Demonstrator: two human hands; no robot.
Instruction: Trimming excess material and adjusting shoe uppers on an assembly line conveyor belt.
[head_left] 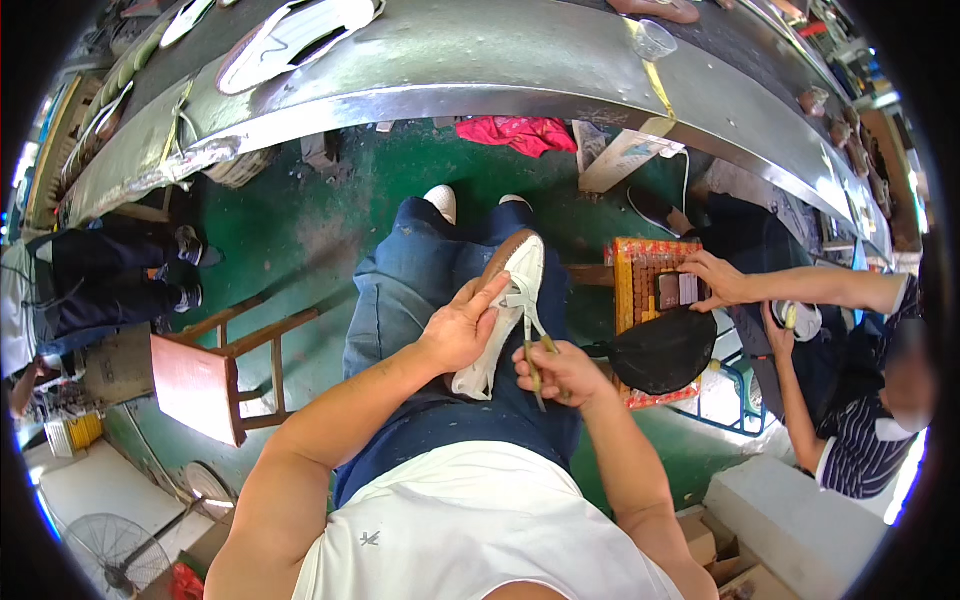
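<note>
A white shoe [508,300] with a tan sole lies on my lap, toe pointing away from me. My left hand [460,327] grips its left side, the thumb stretched across the upper. My right hand [562,372] holds a thin stick-like tool [533,352] against the shoe's right side, near its laces. Whether the tool's tip touches the shoe is hard to tell. My legs in blue jeans [430,270] stretch out beneath the shoe.
A long metal conveyor table [480,60] with shoe soles on it curves across the top. A wooden stool [215,365] stands at my left. At my right a person's hand [715,278] reaches a woven basket [650,290]; a black pan [665,350] lies there. A fan [115,550] stands at lower left.
</note>
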